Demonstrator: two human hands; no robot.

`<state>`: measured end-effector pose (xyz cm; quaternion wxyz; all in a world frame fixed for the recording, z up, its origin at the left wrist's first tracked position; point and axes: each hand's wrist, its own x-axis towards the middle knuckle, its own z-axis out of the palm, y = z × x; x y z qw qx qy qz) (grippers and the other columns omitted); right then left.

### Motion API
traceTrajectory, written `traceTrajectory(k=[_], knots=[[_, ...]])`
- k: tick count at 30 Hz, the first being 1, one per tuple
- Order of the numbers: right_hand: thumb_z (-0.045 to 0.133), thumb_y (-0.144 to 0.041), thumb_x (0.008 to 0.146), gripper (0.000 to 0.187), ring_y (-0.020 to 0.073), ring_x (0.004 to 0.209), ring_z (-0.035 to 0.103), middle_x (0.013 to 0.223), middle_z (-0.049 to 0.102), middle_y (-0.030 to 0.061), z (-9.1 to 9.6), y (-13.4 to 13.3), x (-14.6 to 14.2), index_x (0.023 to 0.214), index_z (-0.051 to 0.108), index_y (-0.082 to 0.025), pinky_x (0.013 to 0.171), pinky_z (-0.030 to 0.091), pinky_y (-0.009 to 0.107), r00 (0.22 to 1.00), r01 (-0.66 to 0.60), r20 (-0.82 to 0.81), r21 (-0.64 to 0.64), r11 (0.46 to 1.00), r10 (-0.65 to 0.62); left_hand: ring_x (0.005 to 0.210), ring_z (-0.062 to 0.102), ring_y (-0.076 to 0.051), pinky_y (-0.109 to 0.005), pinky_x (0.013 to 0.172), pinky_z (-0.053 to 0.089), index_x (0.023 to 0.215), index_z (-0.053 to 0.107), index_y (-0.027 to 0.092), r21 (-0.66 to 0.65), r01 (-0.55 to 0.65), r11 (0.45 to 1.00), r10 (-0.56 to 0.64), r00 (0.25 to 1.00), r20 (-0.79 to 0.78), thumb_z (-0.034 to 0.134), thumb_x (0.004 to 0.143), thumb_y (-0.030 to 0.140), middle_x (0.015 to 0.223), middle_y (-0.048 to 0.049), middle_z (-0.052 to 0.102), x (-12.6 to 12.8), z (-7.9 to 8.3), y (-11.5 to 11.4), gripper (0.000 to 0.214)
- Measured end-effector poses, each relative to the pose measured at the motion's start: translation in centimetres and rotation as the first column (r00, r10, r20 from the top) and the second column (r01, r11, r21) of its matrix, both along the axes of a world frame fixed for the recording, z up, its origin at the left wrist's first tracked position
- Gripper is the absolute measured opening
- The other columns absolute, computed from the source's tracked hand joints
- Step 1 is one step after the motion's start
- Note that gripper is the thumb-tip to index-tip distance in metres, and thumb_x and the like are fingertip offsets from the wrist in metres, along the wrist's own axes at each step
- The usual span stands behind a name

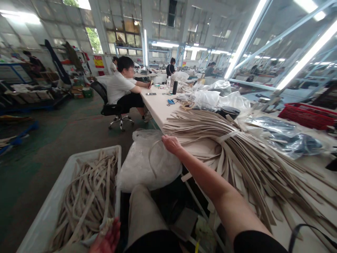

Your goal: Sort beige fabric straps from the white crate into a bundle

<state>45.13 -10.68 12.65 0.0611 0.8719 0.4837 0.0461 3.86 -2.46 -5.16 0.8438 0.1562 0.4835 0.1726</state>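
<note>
My right hand [172,144] reaches across to the table's edge, its fingers pinched on one end of a thin beige strip [150,158]. The strip's free part hangs in a curve in front of a clear plastic bag [139,161]. Beside that hand, a large bundle of flat beige strips [231,140], tied with a pale band, spreads over the table. Low at the bottom edge, my left hand [106,237] is partly cut off, its fingers curled at a small pale piece that I cannot make out. It is close to the loose strips [86,196] heaped in a white crate [71,158].
A person in a white shirt [116,89] sits on a black office chair at the far end of the table [158,110]. A black bottle [175,88], plastic bags [207,100] and a red basket [308,116] stand on the right. My knee [142,207] is between crate and table.
</note>
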Motion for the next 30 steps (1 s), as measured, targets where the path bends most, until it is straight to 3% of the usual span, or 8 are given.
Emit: traceTrajectory(k=[3, 6, 11, 16, 19, 21, 25, 30], knots=[[0.038, -0.013, 0.099, 0.028, 0.0211, 0.090, 0.070, 0.106, 0.071, 0.0127, -0.3, 1.6, -6.0, 0.113, 0.062, -0.018, 0.070, 0.050, 0.030, 0.980, -0.189, -0.061, 0.019, 0.982, 0.190, 0.135, 0.048, -0.022, -0.031, 0.093, 0.060, 0.121, 0.068, 0.050, 0.018, 0.045, 0.999, -0.049, 0.953, 0.298, 0.056, 0.080, 0.012, 0.132, 0.0055, 0.065, 2.8, 2.0, -0.3, 0.057], [0.039, -0.018, 0.099, 0.028, 0.0204, 0.083, 0.069, 0.104, 0.073, 0.0069, -1.5, 2.3, -12.9, 0.113, 0.063, -0.023, 0.063, 0.048, 0.029, 0.935, -0.333, -0.110, 0.053, 0.942, 0.336, 0.130, 0.057, -0.024, -0.038, 0.102, 0.056, 0.128, 0.067, 0.036, -0.023, 0.015, 1.000, -0.002, 0.872, 0.490, 0.045, 0.088, 0.007, 0.139, -0.0035, 0.062, 5.7, 3.1, 0.6, 0.054], [0.042, -0.024, 0.098, 0.025, 0.0192, 0.072, 0.068, 0.098, 0.076, 0.0014, -4.5, 1.2, -20.5, 0.103, 0.066, -0.028, 0.053, 0.043, 0.029, 0.876, -0.387, -0.265, 0.112, 0.915, 0.403, 0.103, 0.073, -0.022, -0.037, 0.087, 0.061, 0.124, 0.065, 0.019, -0.046, -0.200, 0.979, 0.201, 0.887, 0.415, 0.038, 0.099, 0.016, 0.110, -0.0104, 0.075, 7.2, 3.8, 5.2, 0.037], [0.043, -0.022, 0.096, 0.024, 0.0225, 0.068, 0.070, 0.090, 0.076, 0.0082, -7.6, -2.9, -22.0, 0.094, 0.068, -0.022, 0.054, 0.042, 0.028, 0.833, -0.393, -0.384, 0.098, 0.914, 0.399, 0.059, 0.065, -0.008, -0.016, 0.060, 0.054, 0.104, 0.063, 0.010, -0.005, -0.519, 0.855, 0.516, 0.849, 0.114, 0.049, 0.097, 0.012, 0.070, -0.0017, 0.068, 3.9, 5.6, 9.7, 0.016], [0.043, -0.035, 0.097, 0.028, 0.0243, 0.072, 0.073, 0.087, 0.077, 0.0074, -10.6, -6.1, -20.6, 0.088, 0.068, -0.028, 0.058, 0.046, 0.029, 0.815, -0.254, -0.506, 0.129, 0.958, 0.284, 0.060, 0.062, -0.005, -0.014, 0.064, 0.051, 0.086, 0.061, 0.013, 0.181, -0.651, 0.737, 0.637, 0.759, 0.135, 0.062, 0.089, 0.006, 0.070, 0.0008, 0.066, 1.4, 6.8, 10.5, 0.007], [0.046, -0.043, 0.094, 0.027, 0.0273, 0.075, 0.074, 0.090, 0.078, 0.0079, -12.5, -7.7, -19.3, 0.091, 0.070, -0.032, 0.060, 0.049, 0.033, 0.771, -0.175, -0.600, 0.125, 0.977, 0.215, 0.065, 0.064, -0.005, -0.015, 0.068, 0.051, 0.081, 0.061, 0.013, 0.270, -0.646, 0.714, 0.621, 0.763, 0.181, 0.068, 0.083, 0.005, 0.074, 0.0004, 0.068, 0.4, 7.2, 9.9, 0.011], [0.050, -0.051, 0.089, 0.039, 0.0292, 0.089, 0.075, 0.100, 0.079, 0.0087, -13.3, -8.0, -19.0, 0.116, 0.068, -0.029, 0.077, 0.057, 0.040, 0.426, -0.203, -0.889, 0.086, 0.975, 0.167, 0.072, 0.066, -0.009, -0.020, 0.073, 0.051, 0.079, 0.067, 0.012, 0.299, -0.494, 0.817, 0.424, 0.865, 0.269, 0.081, 0.071, 0.012, 0.079, -0.0026, 0.072, 0.6, 7.6, 6.0, 0.017], [0.053, -0.059, 0.090, 0.056, 0.0271, 0.109, 0.069, 0.118, 0.074, 0.0124, -10.4, -2.2, -23.4, 0.126, 0.063, -0.018, 0.098, 0.051, 0.043, -0.015, -0.247, -0.957, 0.284, 0.927, 0.290, 0.071, 0.065, -0.012, -0.024, 0.071, 0.050, 0.079, 0.073, 0.011, 0.309, -0.299, 0.903, 0.189, 0.921, 0.340, 0.092, 0.059, 0.025, 0.078, -0.0048, 0.072, 2.3, 8.5, 0.8, 0.031]])
